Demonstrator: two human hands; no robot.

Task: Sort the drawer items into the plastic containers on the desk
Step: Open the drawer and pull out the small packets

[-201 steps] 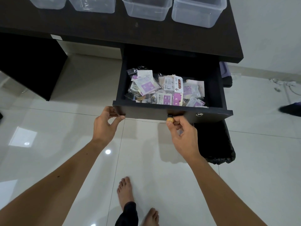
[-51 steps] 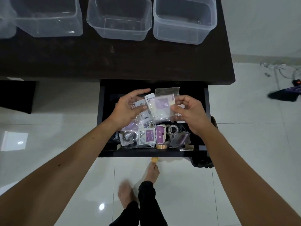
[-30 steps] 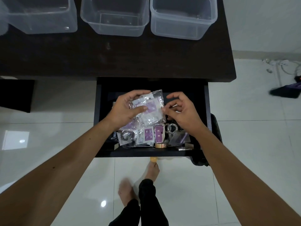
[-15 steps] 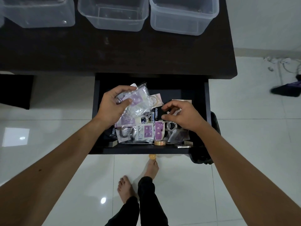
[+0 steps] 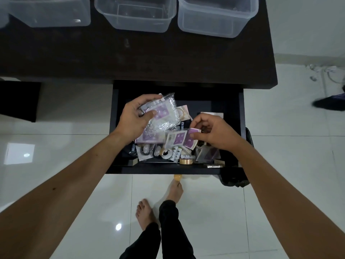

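Observation:
The black drawer (image 5: 241, 113) stands pulled out under the dark desk (image 5: 168, 58), full of small packets. My left hand (image 5: 133, 118) grips a bundle of clear plastic packets (image 5: 164, 116) with purple labels, raised over the drawer's left side. My right hand (image 5: 214, 133) pinches a purple-and-white packet (image 5: 190, 140) lying on the pile. Loose in the drawer's front lie a tape roll (image 5: 186, 161), ring-shaped parts in bags (image 5: 147, 149) and a small white tube (image 5: 176, 154). Three clear plastic containers (image 5: 136, 14), (image 5: 216, 15), (image 5: 50, 12) stand on the desk.
My bare feet (image 5: 145, 214) stand on white floor tiles below the drawer. A black bag (image 5: 240, 176) sits at the drawer's right front corner. A round yellow knob (image 5: 177, 177) sticks out of the drawer front. Cables (image 5: 328, 75) lie on the floor at far right.
My right hand let go of the shared packet and dropped onto the pile, now pinching a purple-and-white packet. My left hand keeps the clear packets and has shifted left.

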